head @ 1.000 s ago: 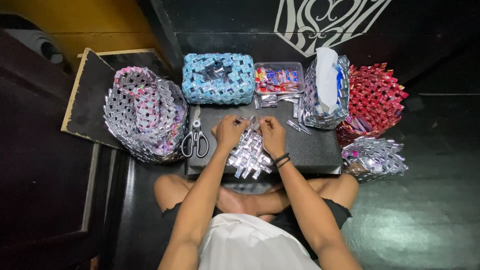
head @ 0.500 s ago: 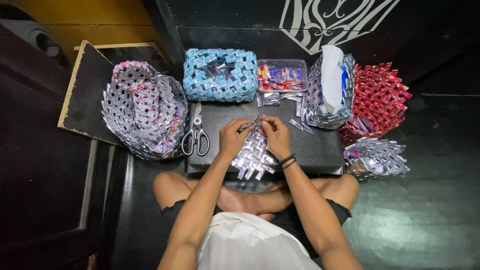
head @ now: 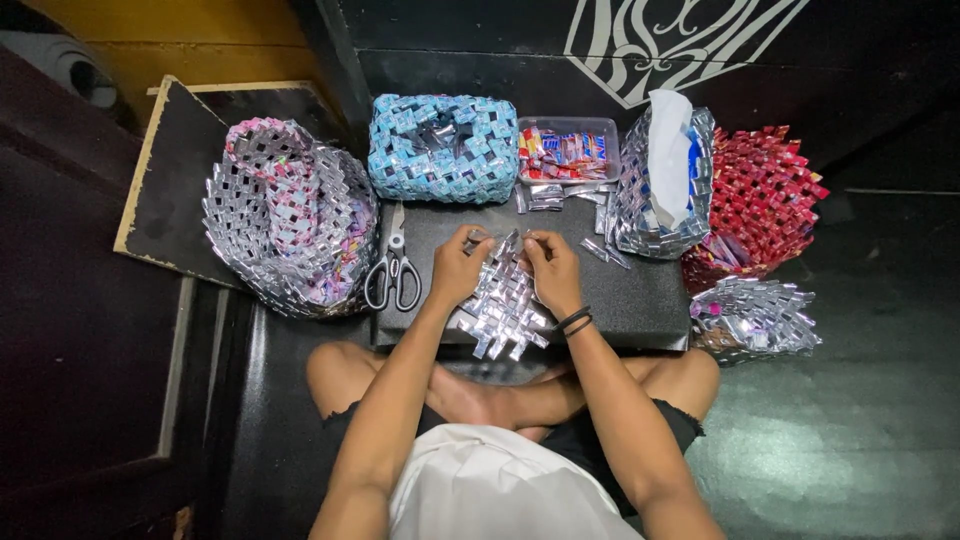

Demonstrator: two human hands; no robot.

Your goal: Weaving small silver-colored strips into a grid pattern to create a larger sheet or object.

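Both my hands hold a silver woven foil piece [head: 503, 305] over a low black board [head: 640, 290]. My left hand [head: 458, 268] grips its upper left edge. My right hand [head: 553, 272], with dark bands on the wrist, pinches a folded foil strip at its top right edge. The piece hangs down toward my crossed legs. Scissors [head: 394, 268] with black handles lie on the board just left of my left hand.
Round a silver-pink woven basket [head: 285, 215] at left stand a blue woven box [head: 443, 148], a clear tray of coloured wrappers [head: 565, 155], a silver woven holder with white paper [head: 663, 185], a red woven basket [head: 762, 200] and a small silver woven piece [head: 755, 318]. Loose folded strips [head: 600, 250] lie on the board.
My hands and the woven piece have shifted slightly; the fingers keep working at its top edge. Nothing else has moved.
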